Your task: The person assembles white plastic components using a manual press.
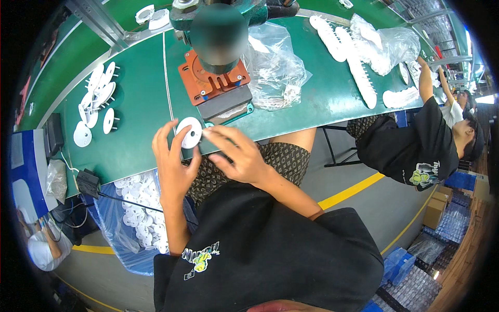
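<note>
At mid-frame, the person's left hand [175, 165] pinches a white disc [193, 124] by its rim, just over the near edge of the green workbench [140, 151]. The right hand [241, 158] is loosely spread, fingertips at the disc's right rim; I can't tell if they press. Close above sits the orange fixture [196, 86], leaving little room that way; leftward, green surface stretches to the pronged discs [96, 99] at upper left.
</note>
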A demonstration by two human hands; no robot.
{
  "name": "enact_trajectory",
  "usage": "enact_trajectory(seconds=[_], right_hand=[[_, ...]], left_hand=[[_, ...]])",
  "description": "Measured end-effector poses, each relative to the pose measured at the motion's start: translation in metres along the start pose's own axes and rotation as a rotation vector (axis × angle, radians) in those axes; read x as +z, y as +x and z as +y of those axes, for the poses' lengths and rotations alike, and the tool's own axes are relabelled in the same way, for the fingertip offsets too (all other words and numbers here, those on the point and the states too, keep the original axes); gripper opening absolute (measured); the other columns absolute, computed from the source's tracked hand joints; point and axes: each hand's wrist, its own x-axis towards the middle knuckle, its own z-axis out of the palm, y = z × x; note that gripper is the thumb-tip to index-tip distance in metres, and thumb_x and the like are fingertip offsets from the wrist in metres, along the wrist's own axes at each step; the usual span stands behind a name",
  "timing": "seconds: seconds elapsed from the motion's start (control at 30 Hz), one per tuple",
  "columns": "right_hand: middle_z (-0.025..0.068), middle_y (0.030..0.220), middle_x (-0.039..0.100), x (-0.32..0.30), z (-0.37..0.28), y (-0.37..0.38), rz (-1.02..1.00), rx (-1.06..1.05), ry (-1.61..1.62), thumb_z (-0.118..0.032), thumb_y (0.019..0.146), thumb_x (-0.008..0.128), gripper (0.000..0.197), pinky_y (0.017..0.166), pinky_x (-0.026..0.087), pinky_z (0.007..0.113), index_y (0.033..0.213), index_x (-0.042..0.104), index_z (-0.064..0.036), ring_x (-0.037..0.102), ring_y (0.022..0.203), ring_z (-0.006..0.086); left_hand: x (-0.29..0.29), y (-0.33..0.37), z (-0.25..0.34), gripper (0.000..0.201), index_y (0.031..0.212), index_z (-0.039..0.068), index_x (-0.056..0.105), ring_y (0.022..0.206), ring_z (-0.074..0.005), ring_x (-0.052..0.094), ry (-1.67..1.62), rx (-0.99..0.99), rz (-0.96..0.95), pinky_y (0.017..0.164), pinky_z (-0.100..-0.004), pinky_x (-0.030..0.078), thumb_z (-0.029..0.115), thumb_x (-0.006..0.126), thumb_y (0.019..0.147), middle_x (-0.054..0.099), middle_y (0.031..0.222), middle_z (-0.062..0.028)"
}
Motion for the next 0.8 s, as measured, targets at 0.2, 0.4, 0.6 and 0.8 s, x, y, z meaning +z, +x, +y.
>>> enact_trajectory(seconds=[0.2,0.4,0.6,0.8], right_hand=[[0.0127,0.087,0.071,-0.032,0.030,-0.021,0.242,0.311,0.010,0.003,0.089,0.062,0.024,0.071,0.053,0.034,0.113,0.066,0.0011,0.068,0.077,0.0268],[0.0117,0.081,0.068,-0.038,0.037,-0.024,0.254,0.240,-0.002,0.005,0.088,0.063,0.016,0.067,0.052,0.034,0.103,0.067,0.0007,0.066,0.071,0.0262],[0.0114,0.077,0.066,-0.032,0.041,-0.023,0.290,0.145,-0.074,0.006,0.081,0.066,0.018,0.064,0.048,0.037,0.097,0.068,-0.0010,0.062,0.067,0.0283],[0.0107,0.077,0.065,-0.034,0.040,-0.027,0.274,0.125,-0.074,0.007,0.080,0.065,0.017,0.066,0.049,0.037,0.095,0.067,-0.0011,0.062,0.070,0.0284]], left_hand=[[0.005,-0.002,0.015,0.037,0.114,0.007,0.068,0.117,-0.0320,0.058,0.094,-0.025,0.084,0.107,-0.0477,0.041,0.011,0.079,0.079,0.065,0.119,-0.0107],[-0.008,0.007,0.019,0.021,0.097,0.002,0.073,0.107,-0.0353,0.067,-0.154,0.288,0.285,0.098,-0.0494,0.051,0.009,0.079,0.079,0.072,0.105,-0.0096],[0.004,0.061,0.045,0.025,0.104,0.005,0.074,0.119,-0.0361,0.062,0.030,0.424,0.266,0.108,-0.0555,0.041,0.016,0.076,0.082,0.072,0.111,-0.0082],[0.013,0.090,0.041,0.030,0.114,0.002,0.072,0.116,-0.0373,0.063,-0.091,0.408,0.223,0.108,-0.0536,0.042,0.007,0.069,0.085,0.071,0.114,-0.0130]])
